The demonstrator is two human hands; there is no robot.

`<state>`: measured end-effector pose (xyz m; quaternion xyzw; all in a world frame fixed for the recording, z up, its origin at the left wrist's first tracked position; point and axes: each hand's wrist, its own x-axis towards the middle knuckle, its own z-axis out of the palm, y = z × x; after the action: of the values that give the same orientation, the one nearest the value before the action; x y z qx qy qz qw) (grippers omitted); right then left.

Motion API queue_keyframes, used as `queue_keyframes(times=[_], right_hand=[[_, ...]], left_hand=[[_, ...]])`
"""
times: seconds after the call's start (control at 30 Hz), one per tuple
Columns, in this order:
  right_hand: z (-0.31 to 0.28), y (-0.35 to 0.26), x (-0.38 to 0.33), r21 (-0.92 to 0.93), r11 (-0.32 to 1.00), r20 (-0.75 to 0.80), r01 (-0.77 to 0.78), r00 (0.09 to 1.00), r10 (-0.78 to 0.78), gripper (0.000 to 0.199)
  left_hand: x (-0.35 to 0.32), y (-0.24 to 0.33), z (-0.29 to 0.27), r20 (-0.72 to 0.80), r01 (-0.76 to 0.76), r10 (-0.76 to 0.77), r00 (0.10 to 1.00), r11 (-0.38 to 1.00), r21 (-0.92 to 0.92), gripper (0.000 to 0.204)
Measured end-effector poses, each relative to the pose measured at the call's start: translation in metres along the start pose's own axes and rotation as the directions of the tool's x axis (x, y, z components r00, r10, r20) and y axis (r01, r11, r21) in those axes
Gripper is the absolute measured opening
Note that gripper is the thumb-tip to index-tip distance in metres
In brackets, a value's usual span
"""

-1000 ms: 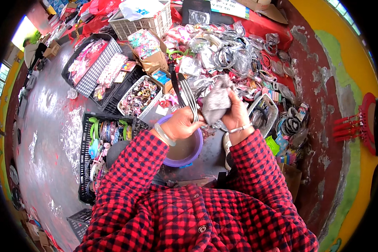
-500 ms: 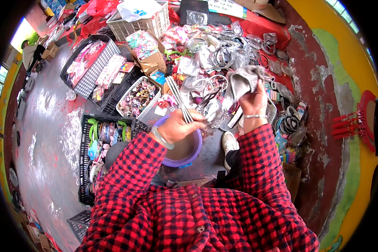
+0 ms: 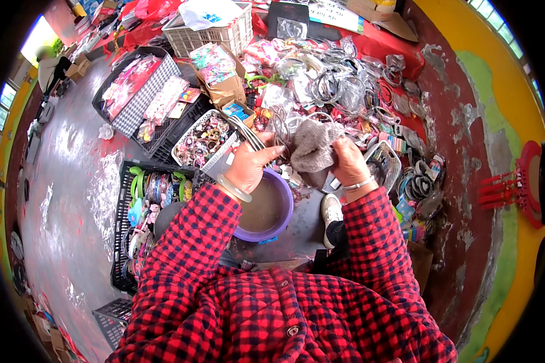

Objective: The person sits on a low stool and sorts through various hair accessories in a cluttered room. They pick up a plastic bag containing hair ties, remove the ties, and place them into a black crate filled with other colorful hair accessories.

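Note:
Thin dark and silvery headbands stick up in a bundle from my left hand, which is closed round them. Greyish looped bands show at its fingertips; whether they belong to the same bundle I cannot tell. My right hand pinches a crumpled grey fuzzy cloth by its right side. The cloth hangs close to the left fingertips, its left edge next to the loops. Below the hands stands a purple basin with murky liquid inside.
Beyond my hands spreads a heap of bagged hair accessories. A white basket of hair ties and a black crate of headbands stand to the left. A small white basket sits at the right, near my shoe.
My right hand has brought the grey cloth left and down, closer to the left hand. The headbands in my left hand now lean more to the left.

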<state>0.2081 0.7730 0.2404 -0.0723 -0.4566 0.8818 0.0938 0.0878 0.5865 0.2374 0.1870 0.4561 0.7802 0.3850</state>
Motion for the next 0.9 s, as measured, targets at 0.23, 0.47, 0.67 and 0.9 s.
queue_keyframes(times=[0.23,0.47,0.67,0.9], right_hand=[[0.039,0.033,0.001,0.027,0.998,0.007,-0.053,0.999,0.053,0.028],[0.015,0.024,0.014,-0.103,0.993,-0.255,0.058,0.963,-0.082,0.02],[0.028,0.045,0.009,-0.83,0.482,0.214,0.28,0.959,-0.188,0.02],[0.053,0.027,0.002,-0.825,0.547,0.158,0.139,0.987,-0.012,0.021]], left_hand=[[-0.01,-0.019,0.009,0.317,-0.239,0.124,0.94,0.904,0.355,0.03],[0.001,0.0,0.0,-0.017,-0.14,0.19,0.982,0.775,0.617,0.017],[0.001,0.011,0.011,-0.056,0.064,-0.06,0.997,0.996,0.062,0.019],[0.002,0.011,0.002,-0.046,0.1,-0.107,0.993,0.986,-0.133,0.02]])
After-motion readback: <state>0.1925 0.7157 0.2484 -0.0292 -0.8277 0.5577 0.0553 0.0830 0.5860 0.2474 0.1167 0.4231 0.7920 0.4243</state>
